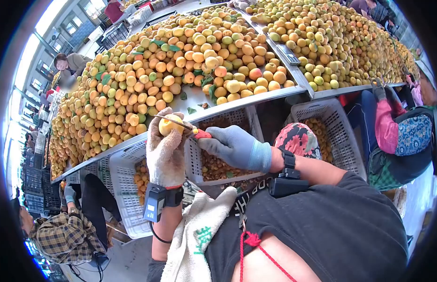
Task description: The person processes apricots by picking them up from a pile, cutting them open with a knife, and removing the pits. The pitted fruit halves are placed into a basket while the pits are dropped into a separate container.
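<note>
My left hand (166, 155), in a whitish work glove, has its fingers wrapped round a yellow-orange apricot (170, 125). My right hand (237, 146), in a blue-grey glove, grips a small knife (202, 134) by its red handle. Its thin blade points left and lies across the apricot. Both hands are over the crates, just in front of the table's metal edge (232, 104). Below them, a white plastic crate (257, 126) contains orange-brown fruit pieces, partly hidden by my right hand and arm.
Apricots (148, 80) are heaped on the sloping table, with some green leaves among them. A calculator (288, 54) lies on the metal divider. More crates stand at left (122, 207) and right (317, 107). People sit close by on the left (63, 230) and right (401, 134).
</note>
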The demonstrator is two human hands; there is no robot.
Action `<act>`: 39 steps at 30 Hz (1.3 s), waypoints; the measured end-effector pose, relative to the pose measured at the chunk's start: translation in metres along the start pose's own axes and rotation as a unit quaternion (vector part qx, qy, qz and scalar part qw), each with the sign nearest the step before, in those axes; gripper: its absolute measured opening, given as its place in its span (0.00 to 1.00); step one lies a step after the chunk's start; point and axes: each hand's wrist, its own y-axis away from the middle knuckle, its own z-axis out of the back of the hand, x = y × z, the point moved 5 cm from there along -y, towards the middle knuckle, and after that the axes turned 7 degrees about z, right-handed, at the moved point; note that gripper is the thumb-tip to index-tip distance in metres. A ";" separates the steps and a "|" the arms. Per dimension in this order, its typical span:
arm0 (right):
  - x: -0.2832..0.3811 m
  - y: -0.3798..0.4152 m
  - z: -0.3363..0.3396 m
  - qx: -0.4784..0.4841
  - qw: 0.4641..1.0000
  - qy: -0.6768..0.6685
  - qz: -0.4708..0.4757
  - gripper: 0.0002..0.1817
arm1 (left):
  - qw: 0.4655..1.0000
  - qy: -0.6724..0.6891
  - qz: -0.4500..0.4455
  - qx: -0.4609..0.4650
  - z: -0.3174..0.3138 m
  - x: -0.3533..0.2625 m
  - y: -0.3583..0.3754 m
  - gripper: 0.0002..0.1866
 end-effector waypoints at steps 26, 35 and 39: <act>-0.015 -0.009 -0.013 -0.006 0.971 0.236 -0.030 0.14 | 0.994 -0.056 -0.035 -0.092 0.016 0.032 -0.013 0.14; -0.032 -0.004 -0.009 -0.020 0.986 0.165 -0.025 0.17 | 0.982 -0.092 0.021 -0.162 0.015 0.044 -0.016 0.18; -0.045 -0.005 -0.014 -0.034 0.983 0.177 -0.028 0.15 | 0.983 0.035 0.136 -0.123 0.025 0.065 -0.020 0.24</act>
